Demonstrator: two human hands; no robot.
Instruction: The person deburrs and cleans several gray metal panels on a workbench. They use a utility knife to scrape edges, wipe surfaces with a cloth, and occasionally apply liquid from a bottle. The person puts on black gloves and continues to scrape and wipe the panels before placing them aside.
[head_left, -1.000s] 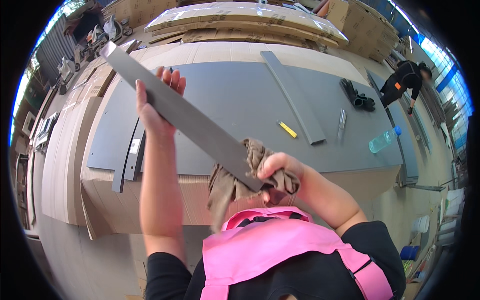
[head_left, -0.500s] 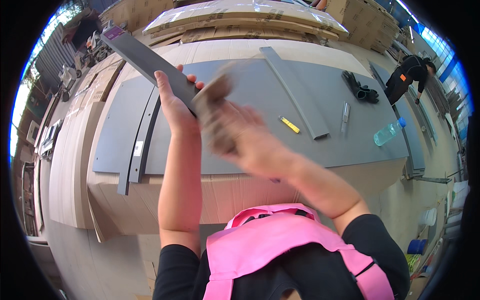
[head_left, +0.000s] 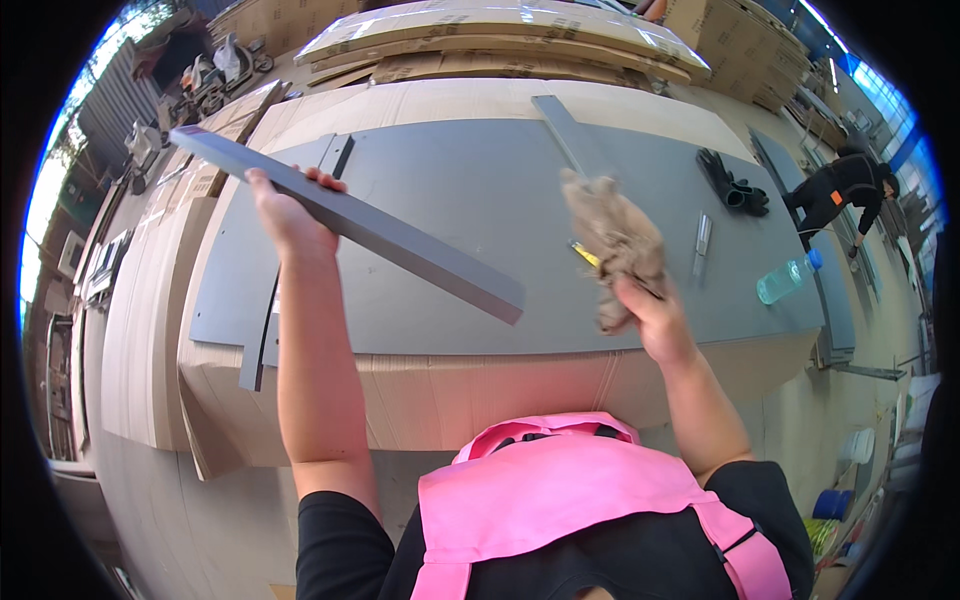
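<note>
My left hand grips a long grey metal bar near its middle, thumb on the near side and fingertips over the far side. The bar is held up above a wide grey panel, slanting from the far left down toward the middle. In my right hand is a crumpled brown rag, apart from the bar's near end. Behind the rag, a yellow box cutter and a second grey bar on the panel are partly hidden.
Black gloves, a silver cutter-like tool and a bottle with a blue cap lie on the panel's right. Another bar lies at its left. Cardboard packages are stacked behind. A person bends over at the far right.
My right hand has moved right with the rag, away from the bar. The left hand has shifted left, and the bar has turned so that its whole length shows.
</note>
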